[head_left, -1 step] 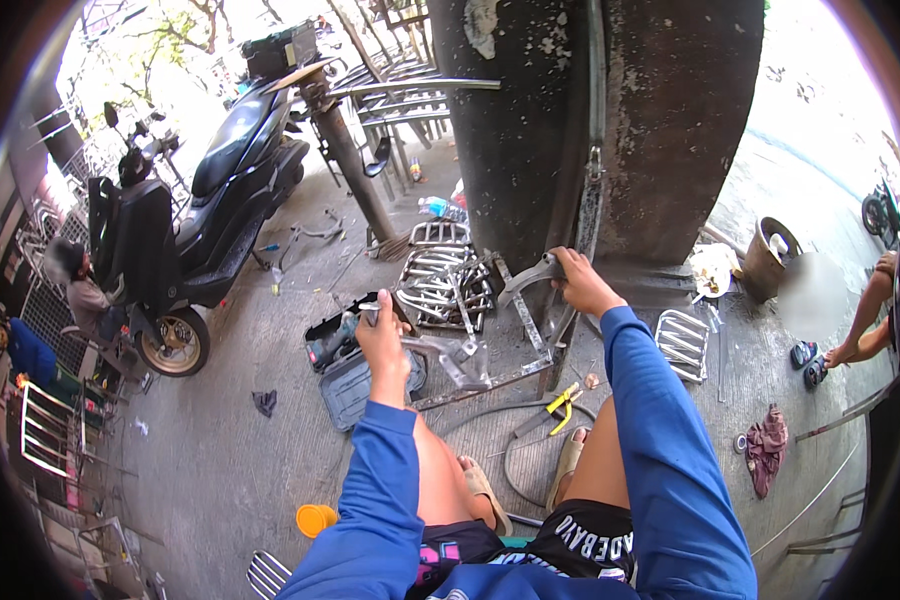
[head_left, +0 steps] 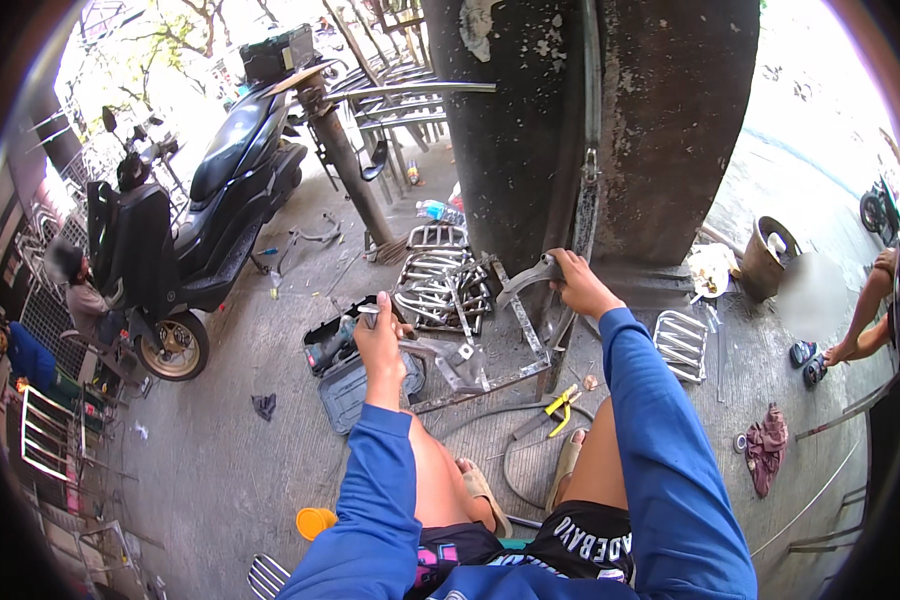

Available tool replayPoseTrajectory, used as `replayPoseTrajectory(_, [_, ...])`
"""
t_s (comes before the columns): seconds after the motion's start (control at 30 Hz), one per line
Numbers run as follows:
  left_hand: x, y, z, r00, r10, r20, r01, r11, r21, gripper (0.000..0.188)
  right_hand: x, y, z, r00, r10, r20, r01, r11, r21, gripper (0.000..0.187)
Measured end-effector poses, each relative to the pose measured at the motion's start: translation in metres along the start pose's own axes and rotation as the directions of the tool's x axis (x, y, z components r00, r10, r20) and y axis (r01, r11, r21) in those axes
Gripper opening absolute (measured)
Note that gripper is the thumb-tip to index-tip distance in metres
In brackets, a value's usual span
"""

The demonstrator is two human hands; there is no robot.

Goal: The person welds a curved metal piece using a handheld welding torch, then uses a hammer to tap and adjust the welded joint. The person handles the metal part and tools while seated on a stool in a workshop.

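Observation:
My left hand (head_left: 380, 345) is closed, thumb upward, on a grey metal bracket (head_left: 455, 365) that reaches right from the fingers; a small shiny metal end shows by the thumb. Further right, my right hand (head_left: 582, 283) grips a curved grey metal piece (head_left: 528, 279) by its upper end. Below and between the hands lies a flat metal bar frame (head_left: 522, 322) on the ground. Beyond the left hand is a pile of shiny bent metal tubes (head_left: 438, 285). An open grey tool case (head_left: 358, 392) with a power tool (head_left: 332, 348) sits beside my left wrist.
A yellow-jawed electrode holder (head_left: 562, 402) with a cable lies near my feet. A dark pillar (head_left: 660, 130) rises ahead. A black scooter (head_left: 225, 190) and a seated person (head_left: 88, 300) are at left. A bucket (head_left: 767, 262) and another person's leg (head_left: 860, 340) are at right.

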State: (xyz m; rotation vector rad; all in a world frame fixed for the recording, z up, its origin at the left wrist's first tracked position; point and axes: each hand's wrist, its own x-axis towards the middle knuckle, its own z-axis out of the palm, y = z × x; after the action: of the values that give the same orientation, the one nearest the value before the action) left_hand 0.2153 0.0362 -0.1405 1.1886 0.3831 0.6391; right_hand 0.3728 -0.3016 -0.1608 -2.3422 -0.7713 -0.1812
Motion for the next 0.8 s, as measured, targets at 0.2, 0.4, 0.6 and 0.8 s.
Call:
replayPoseTrajectory(0.2, [-0.003,0.003,-0.003,0.934,-0.281,0.223,0.222,0.941,0.255,0.044,-0.005,-0.002,0.0,0.99,0.143,0.011,-0.143,0.989,-0.038,0.06])
replayPoseTrajectory(0.4, [-0.013,0.005,0.0,0.817,-0.13,0.562,-0.165,0.881,0.444,0.044,-0.009,-0.013,-0.003,0.994,0.102,0.028,-0.093,0.971,-0.22,0.06])
replayPoseTrajectory(0.6, [-0.037,0.024,0.003,0.57,-0.197,0.798,-0.058,0.959,0.278,0.058,-0.004,-0.013,-0.005,0.981,-0.146,-0.131,0.127,0.982,-0.142,0.057])
replayPoseTrajectory(0.8, [-0.103,0.038,0.034,0.427,0.257,0.867,-0.691,0.711,0.13,0.05,0.0,-0.014,0.001,0.957,-0.232,-0.175,0.236,0.972,-0.001,0.054])
